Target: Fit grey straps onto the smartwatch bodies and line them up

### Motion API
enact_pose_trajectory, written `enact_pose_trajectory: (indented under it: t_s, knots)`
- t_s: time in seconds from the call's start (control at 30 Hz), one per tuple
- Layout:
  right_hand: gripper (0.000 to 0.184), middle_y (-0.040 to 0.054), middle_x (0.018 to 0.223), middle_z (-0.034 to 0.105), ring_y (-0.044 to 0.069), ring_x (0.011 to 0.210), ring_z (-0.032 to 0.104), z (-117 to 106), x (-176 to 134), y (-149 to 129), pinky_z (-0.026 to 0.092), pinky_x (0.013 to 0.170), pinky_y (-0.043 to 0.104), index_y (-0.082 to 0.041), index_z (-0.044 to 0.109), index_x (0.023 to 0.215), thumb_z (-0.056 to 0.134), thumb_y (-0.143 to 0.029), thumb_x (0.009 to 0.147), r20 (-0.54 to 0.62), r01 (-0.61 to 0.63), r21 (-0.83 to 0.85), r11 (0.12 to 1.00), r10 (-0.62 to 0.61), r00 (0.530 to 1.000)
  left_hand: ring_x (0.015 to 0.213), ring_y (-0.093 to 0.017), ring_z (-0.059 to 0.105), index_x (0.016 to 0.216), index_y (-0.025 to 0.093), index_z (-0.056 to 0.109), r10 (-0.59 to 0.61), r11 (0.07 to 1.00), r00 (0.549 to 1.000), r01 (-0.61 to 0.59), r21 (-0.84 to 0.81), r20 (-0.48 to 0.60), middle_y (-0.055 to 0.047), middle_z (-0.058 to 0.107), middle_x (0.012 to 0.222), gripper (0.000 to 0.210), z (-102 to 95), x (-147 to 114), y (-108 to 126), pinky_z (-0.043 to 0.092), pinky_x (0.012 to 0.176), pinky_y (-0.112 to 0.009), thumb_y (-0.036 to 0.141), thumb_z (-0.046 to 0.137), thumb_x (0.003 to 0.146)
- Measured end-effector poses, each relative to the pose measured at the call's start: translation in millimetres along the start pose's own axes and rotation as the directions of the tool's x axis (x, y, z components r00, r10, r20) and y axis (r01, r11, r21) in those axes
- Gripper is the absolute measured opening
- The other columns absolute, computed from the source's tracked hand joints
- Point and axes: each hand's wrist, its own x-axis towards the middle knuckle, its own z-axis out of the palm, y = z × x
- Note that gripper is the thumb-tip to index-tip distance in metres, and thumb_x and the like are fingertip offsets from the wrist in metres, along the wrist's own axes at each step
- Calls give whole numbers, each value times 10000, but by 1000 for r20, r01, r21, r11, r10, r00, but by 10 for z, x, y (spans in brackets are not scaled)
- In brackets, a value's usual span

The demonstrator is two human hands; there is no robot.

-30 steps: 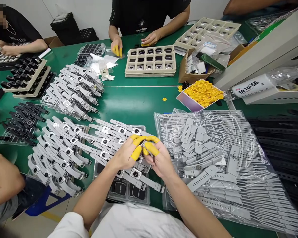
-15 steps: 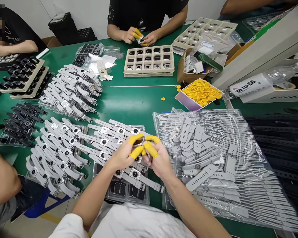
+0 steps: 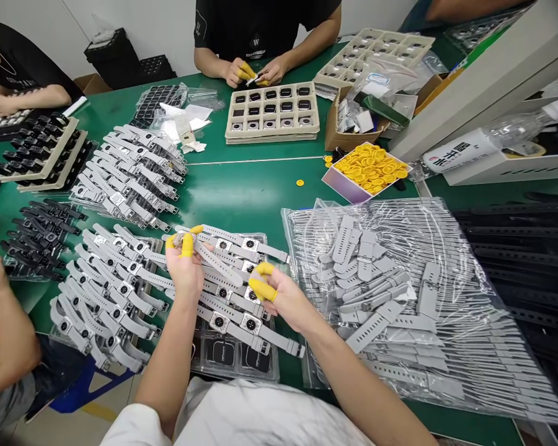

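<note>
Yellow finger cots cover several fingertips on both hands. My left hand point(image 3: 186, 266) is closed on a grey watch strap point(image 3: 221, 263) at its upper end; the strap slants down to the right, and the part inside the fingers is mostly hidden. To the right, my right hand point(image 3: 281, 294) is pinched near the strap's free end, with a pale bit between thumb and finger that I cannot make out. Below both hands lie several smartwatches with grey straps point(image 3: 251, 323), face down in rows over a clear plastic tray point(image 3: 272, 371) with dark square pieces.
Loose grey straps point(image 3: 376, 328) lie on bagged straps point(image 3: 488, 353) at right. A box of yellow finger cots point(image 3: 346, 186) stands beyond. More grey watches point(image 3: 109, 291) and black ones point(image 3: 41, 232) fill the left. Opposite, a person works behind a beige tray point(image 3: 272, 135).
My hands have come apart: the left moved left and up with the grey strap, the right slightly down and right. The person opposite still handles a small item.
</note>
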Motion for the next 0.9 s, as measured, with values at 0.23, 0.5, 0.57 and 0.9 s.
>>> enact_pose_trajectory:
  t_s: [0.23, 0.5, 0.57, 0.9]
  knots:
    - [380, -74, 602, 570, 63, 401, 332, 35, 17, 55, 221, 395, 201, -231, 510, 912, 693, -564, 897, 23, 148, 109, 983, -151, 988, 1222, -256, 677, 1349, 223, 632, -105, 877, 711, -264, 402, 695, -119, 691, 1339, 383, 140, -360, -155, 579, 1026, -428, 183, 547, 978]
    - [304, -95, 482, 466, 83, 399, 288, 35, 30, 56, 212, 385, 212, -226, 541, 853, 708, -480, 853, 10, 99, 189, 977, -102, 995, 1270, -220, 597, 1439, 246, 569, 24, 750, 553, -560, 351, 833, -107, 619, 1331, 606, 101, -351, -127, 522, 1093, -417, -7, 404, 914]
    - [301, -97, 488, 458, 80, 406, 279, 55, 30, 41, 209, 389, 206, -227, 539, 851, 726, -463, 840, 4, 100, 227, 969, -103, 995, 1275, -223, 590, 1429, 244, 570, 29, 750, 561, -559, 353, 827, -107, 615, 1320, 558, 107, -356, -108, 514, 1101, -419, 17, 412, 945]
    - [364, -105, 492, 434, 59, 395, 253, 79, 28, 57, 169, 383, 193, -228, 493, 789, 784, -446, 816, -36, 82, 325, 942, -74, 997, 1252, -244, 578, 1506, 239, 485, -79, 724, 508, -563, 400, 858, -120, 557, 1344, 460, 101, -370, 6, 510, 1112, -438, 205, 378, 1059]
